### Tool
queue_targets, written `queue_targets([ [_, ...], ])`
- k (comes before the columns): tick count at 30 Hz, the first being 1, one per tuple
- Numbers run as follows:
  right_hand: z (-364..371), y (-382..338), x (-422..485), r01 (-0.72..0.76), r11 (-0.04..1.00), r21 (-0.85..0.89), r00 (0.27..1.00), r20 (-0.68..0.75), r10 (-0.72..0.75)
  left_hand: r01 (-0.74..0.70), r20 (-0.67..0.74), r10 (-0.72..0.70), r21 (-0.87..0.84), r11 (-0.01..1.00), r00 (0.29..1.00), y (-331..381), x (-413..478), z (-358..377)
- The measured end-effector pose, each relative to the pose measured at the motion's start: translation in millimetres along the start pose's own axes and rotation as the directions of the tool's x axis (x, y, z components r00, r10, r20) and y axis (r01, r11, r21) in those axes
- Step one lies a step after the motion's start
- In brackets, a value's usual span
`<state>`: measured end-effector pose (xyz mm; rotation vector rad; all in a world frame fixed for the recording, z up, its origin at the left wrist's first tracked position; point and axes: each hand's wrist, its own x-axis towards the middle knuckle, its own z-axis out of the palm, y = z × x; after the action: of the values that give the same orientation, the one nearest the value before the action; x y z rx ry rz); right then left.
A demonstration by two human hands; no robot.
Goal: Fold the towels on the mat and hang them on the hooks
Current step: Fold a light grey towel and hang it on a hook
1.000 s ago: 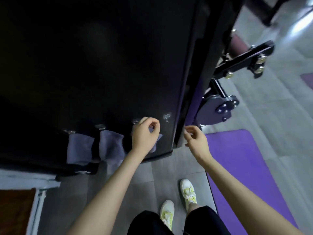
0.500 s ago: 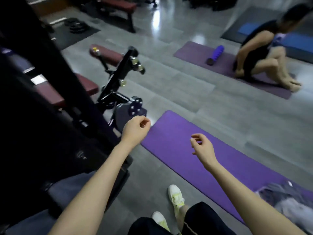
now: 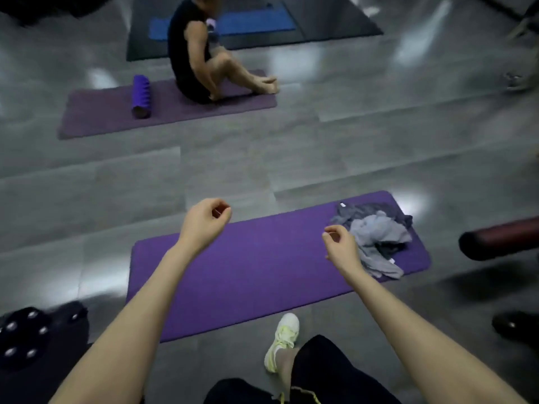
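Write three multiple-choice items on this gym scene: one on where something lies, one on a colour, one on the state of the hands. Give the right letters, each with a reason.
1. Where does the crumpled heap of grey towels lie?
A. on the right end of the near purple exercise mat
B. on the bare grey floor
C. on the far mat

2. What colour is the ridged foam roller on the far purple mat?
A. red
B. purple
C. yellow

3. What do the left hand and right hand hold?
A. one towel each
B. one towel between them
C. nothing

Answers: 1 A, the heap rests on the near mat's right end. 2 B, the roller is purple like its mat. 3 C, both hands are loosely curled in the air with no cloth in them.
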<state>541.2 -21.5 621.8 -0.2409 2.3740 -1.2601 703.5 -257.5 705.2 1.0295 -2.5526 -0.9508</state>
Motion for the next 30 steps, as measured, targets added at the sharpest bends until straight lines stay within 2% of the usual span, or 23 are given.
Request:
queue_targets([
  [8,-90.6,-2.0,92.7,-0.173,0.983,0.066,0.939,-0.291,0.185,-0.241,0.199,0.238,-0.013,0.971,0.951,118.2,159.5,92.4],
  [13,-130.8,4.1,131.9,-0.262,0.953,0.154,0.860,-0.410,0.303,-0.406,0.342,0.396,-0.046,0.913,0.852,189.1,235.9,150.7],
  [18,-147.0,16.5,182.5,-0.340,0.903,0.264,0.703,-0.566,0.431,-0.580,0.462,0.564,-0.122,0.805,0.685,250.9,316.9,218.4],
  [20,-145.7,16.8,205.2,-0.354,0.881,0.314,0.622,-0.624,0.473,-0.642,0.519,0.611,-0.146,0.753,0.598,271.2,350.7,243.7],
  [23,-136.6,12.0,243.0,-0.358,0.827,0.433,0.462,-0.688,0.560,-0.719,0.590,0.675,-0.217,0.661,0.442,302.0,407.1,274.9],
  [27,-106.0,-23.8,275.3,-0.315,0.709,0.631,0.145,-0.706,0.693,-0.753,0.708,0.678,-0.332,0.568,0.199,343.3,475.4,295.0],
  [30,-64.3,-62.2,282.9,-0.305,0.603,0.737,-0.065,-0.648,0.759,-0.762,0.738,0.675,-0.425,0.489,0.021,360.6,514.7,301.0],
])
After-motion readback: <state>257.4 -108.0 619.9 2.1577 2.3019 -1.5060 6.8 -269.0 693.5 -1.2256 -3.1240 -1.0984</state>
